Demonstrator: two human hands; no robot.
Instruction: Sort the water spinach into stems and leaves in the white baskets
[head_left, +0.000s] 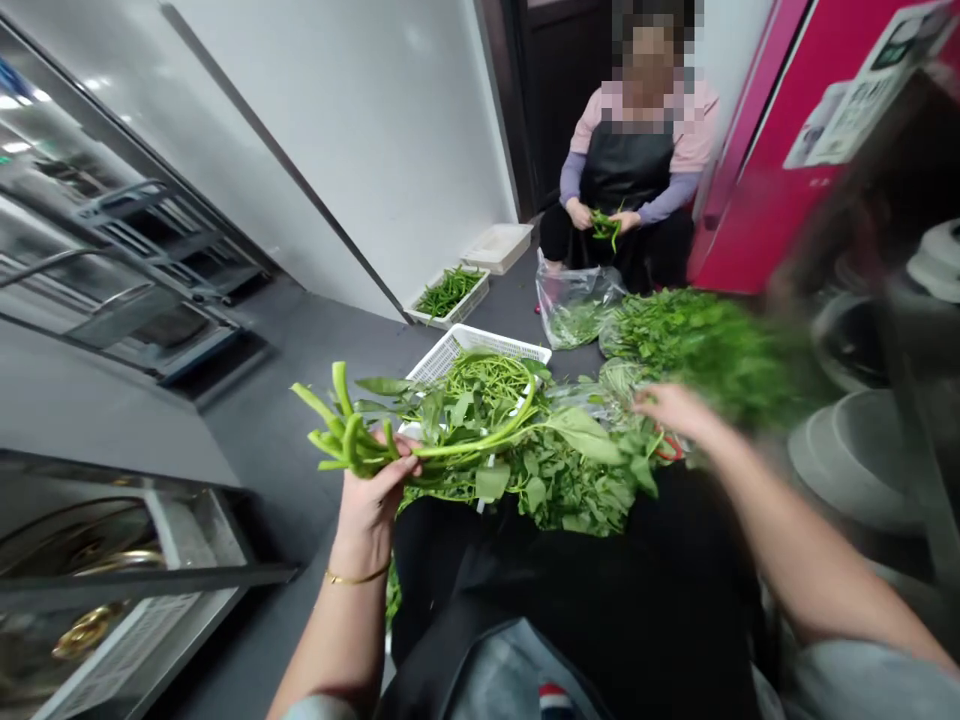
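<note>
My left hand (382, 470) is closed around a bunch of leafy green stems (349, 440) that look like water spinach. Their thick cut ends stick out to the left, while long stems and broad leaves (581, 432) trail right across my lap. My right hand (679, 412), somewhat blurred, is over the leaf tips at the right with its fingers drawn together; what they pinch, if anything, I cannot make out. Just below it shows a red loop-shaped thing (669, 445), partly hidden by leaves. Beneath the bunch lies a heap of loose leaves (577, 495).
A white basket (435, 358) with green stems stands ahead. Beyond are a tray of green peppers (450, 295), a white tray (499, 245), a plastic bag (574, 310) and a leafy pile (682, 335). Opposite, a seated person (630, 160) handles green vegetables. Metal racks (150, 260) line the left.
</note>
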